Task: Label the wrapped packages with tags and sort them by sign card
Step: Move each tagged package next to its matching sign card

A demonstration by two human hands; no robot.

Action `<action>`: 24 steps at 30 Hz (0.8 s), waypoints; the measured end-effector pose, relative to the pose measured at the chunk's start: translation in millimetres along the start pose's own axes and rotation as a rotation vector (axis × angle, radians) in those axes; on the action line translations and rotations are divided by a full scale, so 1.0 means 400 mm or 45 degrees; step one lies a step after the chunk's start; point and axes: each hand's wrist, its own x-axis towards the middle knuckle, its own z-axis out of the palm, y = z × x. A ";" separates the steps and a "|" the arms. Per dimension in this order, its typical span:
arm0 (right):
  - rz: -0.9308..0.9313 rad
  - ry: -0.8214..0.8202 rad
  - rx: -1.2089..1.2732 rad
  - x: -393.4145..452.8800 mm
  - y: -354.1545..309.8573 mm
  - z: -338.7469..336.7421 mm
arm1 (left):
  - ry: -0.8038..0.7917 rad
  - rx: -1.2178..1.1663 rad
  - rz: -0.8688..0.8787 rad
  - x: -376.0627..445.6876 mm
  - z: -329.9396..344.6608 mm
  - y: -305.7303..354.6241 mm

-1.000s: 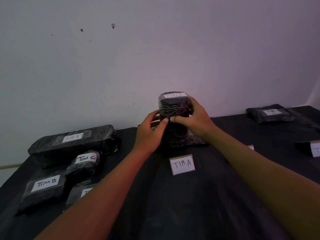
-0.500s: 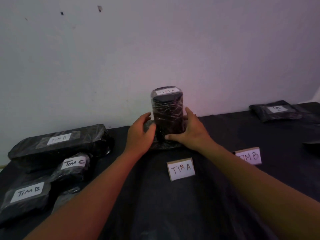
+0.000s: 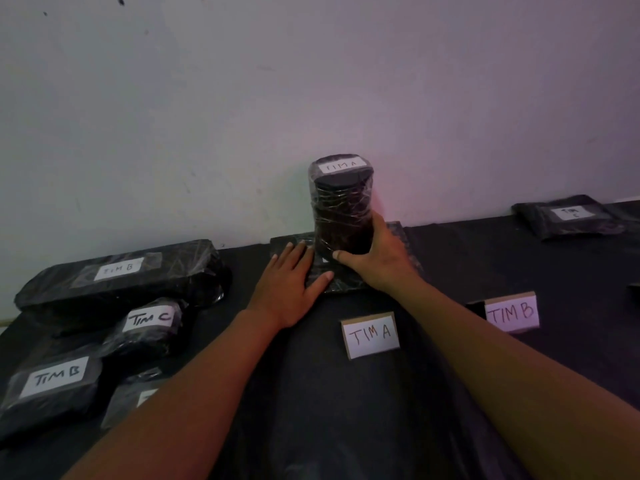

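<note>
Both forearms bare, extended fwd, converging toward centre. Left hand (image 3: 289, 280): palm down, flat, fingers spread, thumb angled out to the right. Right hand (image 3: 375, 258): curled in a grasp, thumb pointing left across the front, fingers wrapped round the far side.

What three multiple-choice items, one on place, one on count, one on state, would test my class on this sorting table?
1. The tall round package stands:
A. on a flat package behind the TIM A card
B. beside the TIM B card
C. on the left pile

2. Standing sign cards in view:
A. one
B. two
C. four

3. The left hand is:
A. lifting a card
B. lying flat
C. a fist

Answers: 1 A, the flat package lies under it, behind the TIM A card; 2 B, that one and the TIM B card; 3 B, fingers spread on the wrap.
</note>
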 end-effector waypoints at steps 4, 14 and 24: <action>0.024 -0.012 -0.010 0.019 -0.003 0.006 | 0.000 0.009 -0.013 0.010 0.004 0.002; 0.154 -0.018 -0.121 -0.003 -0.024 0.005 | 0.005 -0.060 -0.011 0.012 -0.025 0.004; 0.159 0.132 -0.471 -0.135 -0.148 -0.035 | 0.262 -0.077 0.072 -0.097 -0.173 -0.028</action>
